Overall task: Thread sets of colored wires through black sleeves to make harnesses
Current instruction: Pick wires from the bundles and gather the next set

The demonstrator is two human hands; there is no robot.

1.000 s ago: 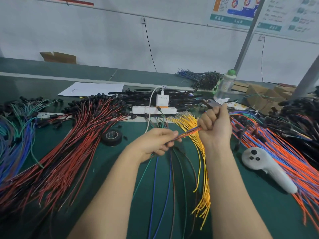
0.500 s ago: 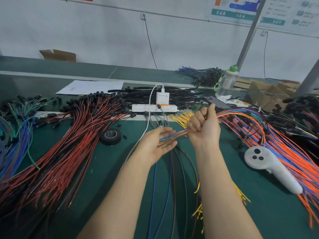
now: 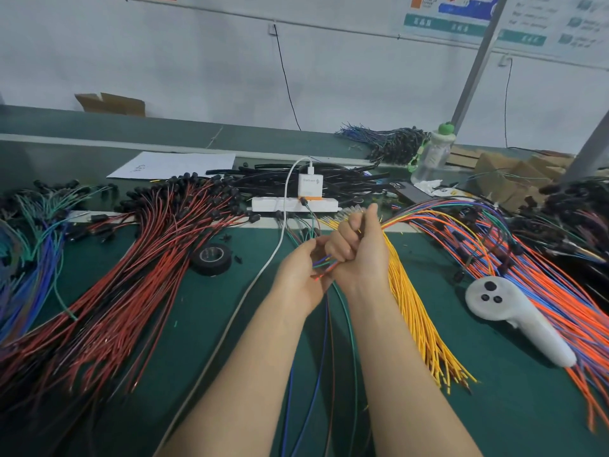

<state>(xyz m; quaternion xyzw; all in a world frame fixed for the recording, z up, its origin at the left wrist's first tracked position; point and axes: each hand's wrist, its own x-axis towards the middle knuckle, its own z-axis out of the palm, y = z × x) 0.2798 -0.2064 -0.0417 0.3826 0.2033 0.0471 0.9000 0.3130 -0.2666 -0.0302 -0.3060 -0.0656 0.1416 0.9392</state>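
Closer together than before, the hands meet above the green surface [image 3: 197, 324]: the right hand [image 3: 359, 258] clenches its grip round the colored wires [image 3: 321, 264], the left hand [image 3: 300, 278] pinching their protruding ends.

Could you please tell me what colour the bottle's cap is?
The cap is green; the head view shows it best.

Even bright light, soft shadows, bowed edges.
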